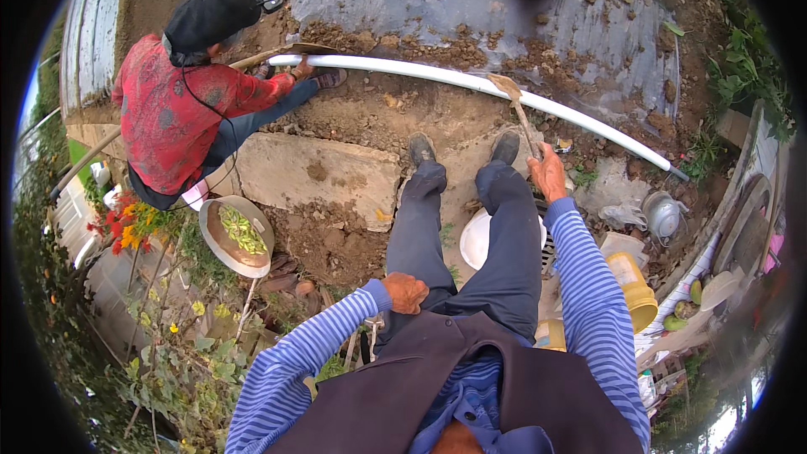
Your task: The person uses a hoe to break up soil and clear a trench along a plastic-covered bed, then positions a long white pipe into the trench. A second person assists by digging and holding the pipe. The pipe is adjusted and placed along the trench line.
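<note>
My right hand is wrapped round the handle of a small hand trowel. Its soil-coloured blade reaches the long white pipe, which lies in a curve along the edge of a plastic-covered bed. On my left thigh rests my left hand, fingers curled in with nothing visible in them. At the far left a co-worker in a red patterned top and dark cap crouches. That person's hand is near the pipe's left end, beside a long wooden-handled tool.
A round pan of green pieces stands at the left near orange and red flowers. A white basin sits partly behind my leg. At right are a yellow bucket, a metal kettle and a concrete slab.
</note>
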A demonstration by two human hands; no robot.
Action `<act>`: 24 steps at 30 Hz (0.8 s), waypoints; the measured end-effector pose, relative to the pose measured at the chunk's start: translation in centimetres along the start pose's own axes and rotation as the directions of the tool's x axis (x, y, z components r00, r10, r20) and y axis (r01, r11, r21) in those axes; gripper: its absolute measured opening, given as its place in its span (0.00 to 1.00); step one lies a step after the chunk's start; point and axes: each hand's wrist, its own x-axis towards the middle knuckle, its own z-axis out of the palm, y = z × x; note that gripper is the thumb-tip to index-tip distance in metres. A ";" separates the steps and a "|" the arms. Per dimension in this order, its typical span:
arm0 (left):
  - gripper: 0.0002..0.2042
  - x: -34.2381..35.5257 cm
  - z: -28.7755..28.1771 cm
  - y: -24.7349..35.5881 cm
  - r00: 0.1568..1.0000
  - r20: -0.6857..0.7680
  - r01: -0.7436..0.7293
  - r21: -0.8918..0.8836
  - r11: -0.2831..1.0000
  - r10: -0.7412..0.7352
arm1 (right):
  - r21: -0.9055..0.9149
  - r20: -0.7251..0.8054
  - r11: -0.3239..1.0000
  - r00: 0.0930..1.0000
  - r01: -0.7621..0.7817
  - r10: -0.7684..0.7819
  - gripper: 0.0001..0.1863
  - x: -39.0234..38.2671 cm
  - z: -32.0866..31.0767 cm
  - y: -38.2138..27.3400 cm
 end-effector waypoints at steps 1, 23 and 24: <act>0.14 2.0 -1.1 -0.5 0.999 -0.032 0.007 -0.052 0.999 -0.008 | 0.016 0.029 0.999 0.999 -0.035 0.035 0.25 2.0 0.9 0.6; 0.24 32.8 -34.1 -36.4 0.440 -0.898 0.498 0.229 0.836 -0.017 | -0.014 0.355 0.877 0.823 0.480 -0.444 0.36 21.0 8.2 0.3; 0.23 33.1 -35.2 -37.5 0.426 -0.904 0.525 0.269 0.807 0.024 | -0.077 0.302 0.828 0.805 0.555 -0.511 0.32 21.8 8.5 0.0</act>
